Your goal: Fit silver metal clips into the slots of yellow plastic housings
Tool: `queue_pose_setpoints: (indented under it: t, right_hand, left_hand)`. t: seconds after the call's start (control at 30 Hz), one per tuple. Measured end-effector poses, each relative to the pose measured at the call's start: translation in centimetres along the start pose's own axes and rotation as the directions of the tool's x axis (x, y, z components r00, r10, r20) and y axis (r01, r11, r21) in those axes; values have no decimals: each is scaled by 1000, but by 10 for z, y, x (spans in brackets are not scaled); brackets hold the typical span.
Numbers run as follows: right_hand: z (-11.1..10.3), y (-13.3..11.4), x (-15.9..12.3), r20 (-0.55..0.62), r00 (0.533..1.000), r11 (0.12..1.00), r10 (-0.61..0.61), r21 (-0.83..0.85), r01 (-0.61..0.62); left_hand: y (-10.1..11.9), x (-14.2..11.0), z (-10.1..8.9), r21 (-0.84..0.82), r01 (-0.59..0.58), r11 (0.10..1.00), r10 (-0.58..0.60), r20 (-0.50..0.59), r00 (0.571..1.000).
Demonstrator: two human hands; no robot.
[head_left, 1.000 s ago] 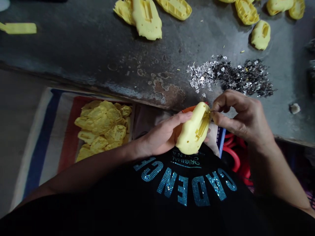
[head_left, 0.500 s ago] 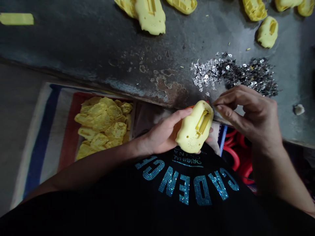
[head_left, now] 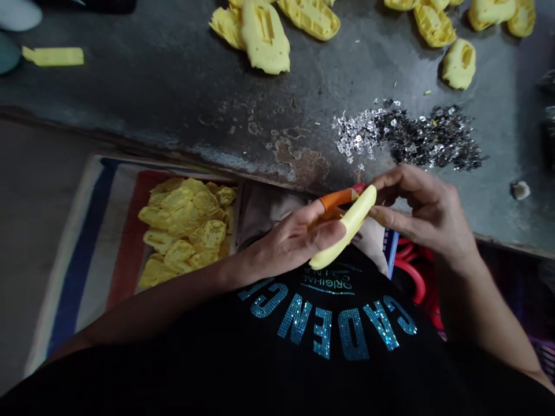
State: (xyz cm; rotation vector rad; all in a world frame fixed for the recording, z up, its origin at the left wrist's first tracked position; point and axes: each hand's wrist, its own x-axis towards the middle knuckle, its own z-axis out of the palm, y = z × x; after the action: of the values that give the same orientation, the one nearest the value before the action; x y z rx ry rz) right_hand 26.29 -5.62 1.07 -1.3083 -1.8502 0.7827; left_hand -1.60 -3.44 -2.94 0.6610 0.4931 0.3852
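Note:
My left hand (head_left: pixel 299 234) is closed around a yellow plastic shell (head_left: pixel 344 231), thumb on its near face. The shell is tilted edge-on, so its slotted opening is turned out of sight. Orange and red covers (head_left: pixel 337 200) sit on fingers of this hand behind the shell. At the shell's upper right end is my right hand (head_left: pixel 418 211), thumb and forefinger closed together against its edge. Whatever lies between those fingertips is hidden. Just beyond the right hand, a pile of small shiny metal pieces (head_left: pixel 416 136) lies on the grey worktable (head_left: pixel 173 86).
More yellow shells (head_left: pixel 266 40) lie along the table's far side, with a flat yellow strip (head_left: pixel 58 56) at left. Below the table edge, a box of yellow parts (head_left: pixel 186 225) stands on a striped sheet (head_left: pixel 93 231). Red rings (head_left: pixel 410 274) are under the table at right.
The yellow shell has been turned from face-up to edge-on in my left hand. My right hand, briefly drawn away from the shell, is back against its upper end.

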Motion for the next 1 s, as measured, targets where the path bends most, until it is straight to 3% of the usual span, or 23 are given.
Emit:
queue_pose_setpoints:
  t: [0.1, 0.23, 0.3, 0.4, 0.5, 0.77, 0.9, 1.0]
  right_hand:
    - [13, 0, -11, -88, 996, 998, 0, 57, 5]
    - [37, 0, -29, -308, 942, 990, -135, -78, 117]
    - [46, 3, -36, -403, 883, 969, -240, -153, 194]
    - [54, 11, -44, -478, 808, 938, -343, -218, 269]
    - [55, 18, -48, -506, 771, 919, -388, -273, 284]
    - [55, 24, -47, -514, 745, 900, -425, -330, 286]
    - [55, 26, -45, -525, 735, 901, -430, -309, 306]
    - [54, 23, -43, -516, 773, 929, -368, -245, 279]
  left_hand:
    - [5, -11, -4, 330, -85, 940, 88, 5, 996]
    - [6, -8, -1, 665, -237, 709, 305, 14, 952]
    - [6, -2, 4, 741, -326, 586, 385, 99, 917]
    - [10, 4, 10, 799, -395, 454, 396, 217, 892]
    - [13, 7, 10, 824, -427, 372, 400, 273, 875]
    - [10, 7, 5, 832, -492, 257, 445, 350, 824]
    - [12, 7, 8, 835, -469, 287, 465, 306, 831]
    - [21, 4, 4, 806, -472, 358, 428, 308, 850]
